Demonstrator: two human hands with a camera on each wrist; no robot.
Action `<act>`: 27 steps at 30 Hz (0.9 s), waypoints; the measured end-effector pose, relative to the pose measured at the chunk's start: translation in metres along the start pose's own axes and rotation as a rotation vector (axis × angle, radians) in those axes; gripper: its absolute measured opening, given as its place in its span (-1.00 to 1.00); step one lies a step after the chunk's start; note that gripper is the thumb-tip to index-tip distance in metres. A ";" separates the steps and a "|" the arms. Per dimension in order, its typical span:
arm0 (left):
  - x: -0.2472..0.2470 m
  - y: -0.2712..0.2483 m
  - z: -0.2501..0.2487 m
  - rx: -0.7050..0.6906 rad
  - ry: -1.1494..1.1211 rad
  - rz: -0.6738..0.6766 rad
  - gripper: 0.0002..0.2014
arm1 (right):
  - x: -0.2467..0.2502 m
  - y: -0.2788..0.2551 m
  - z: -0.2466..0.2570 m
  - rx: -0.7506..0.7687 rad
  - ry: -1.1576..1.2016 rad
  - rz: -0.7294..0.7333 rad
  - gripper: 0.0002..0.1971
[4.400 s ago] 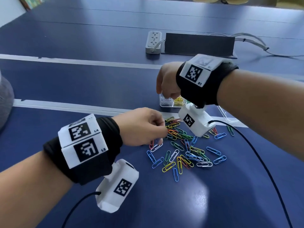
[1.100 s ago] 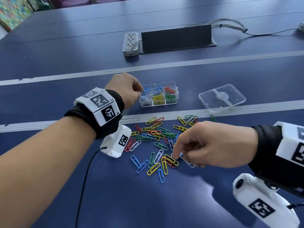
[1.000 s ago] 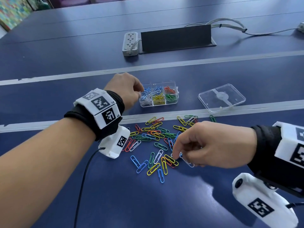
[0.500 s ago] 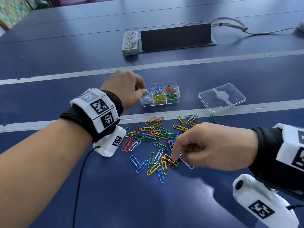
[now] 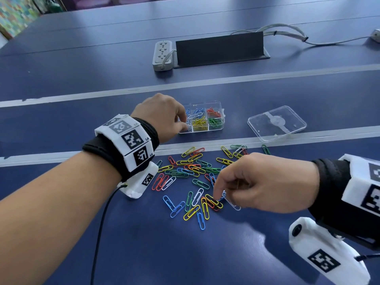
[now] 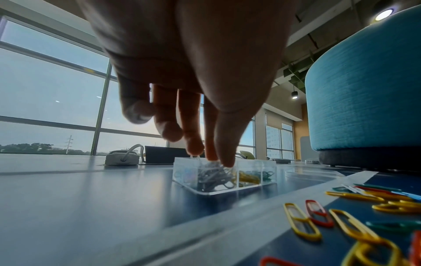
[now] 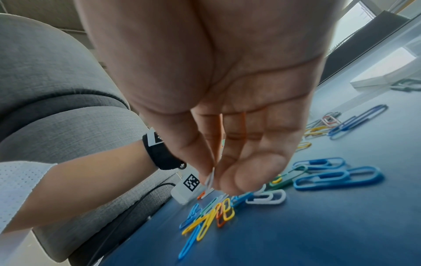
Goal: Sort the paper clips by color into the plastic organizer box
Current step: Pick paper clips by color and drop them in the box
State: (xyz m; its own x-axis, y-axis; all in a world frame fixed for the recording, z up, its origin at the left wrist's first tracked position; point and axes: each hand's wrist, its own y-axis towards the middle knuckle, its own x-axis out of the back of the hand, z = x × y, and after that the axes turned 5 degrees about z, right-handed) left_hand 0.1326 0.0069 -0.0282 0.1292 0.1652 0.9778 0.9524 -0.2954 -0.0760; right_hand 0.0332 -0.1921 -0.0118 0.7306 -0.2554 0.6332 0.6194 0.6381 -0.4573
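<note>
The clear plastic organizer box (image 5: 216,129) stands past a white tape line, with blue, white, red, yellow and green clips in separate compartments. My left hand (image 5: 183,122) reaches into its near left compartment of white clips (image 6: 212,177); thumb and fingertips meet there, and a white clip's loop (image 6: 194,157) stands up at the fingertips. Loose paper clips of mixed colours (image 5: 191,171) lie in a heap nearer to me. At the heap's near right side, my right hand (image 5: 219,197) pinches a white clip (image 7: 210,178) between thumb and forefinger, just above the table.
The box's clear lid (image 5: 276,123) lies to the right of the box. A grey power strip (image 5: 162,55), a black panel (image 5: 220,49) and cables (image 5: 287,29) sit farther back. A blue pouf (image 6: 364,81) and a grey seat (image 7: 56,90) stand beside the table.
My left hand has dipped lower into the box's left side. The right hand's fingers have drawn together over the heap's near edge and taken hold of a white clip.
</note>
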 end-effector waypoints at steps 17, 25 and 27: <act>0.001 0.016 -0.002 -0.035 0.049 0.102 -0.88 | -0.003 0.000 -0.001 -0.010 -0.010 0.002 -0.69; 0.002 0.015 0.001 -0.128 0.053 0.081 -0.89 | 0.002 0.000 -0.002 -0.032 0.016 -0.047 -0.72; 0.003 0.012 0.001 -0.156 0.029 0.041 -0.87 | 0.004 0.001 -0.002 -0.061 0.023 -0.084 -0.75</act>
State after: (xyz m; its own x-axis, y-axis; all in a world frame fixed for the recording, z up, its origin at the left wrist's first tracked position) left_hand 0.1451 0.0050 -0.0269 0.1569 0.1237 0.9798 0.8916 -0.4445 -0.0867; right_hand 0.0371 -0.1937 -0.0110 0.6814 -0.3234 0.6566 0.6947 0.5682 -0.4411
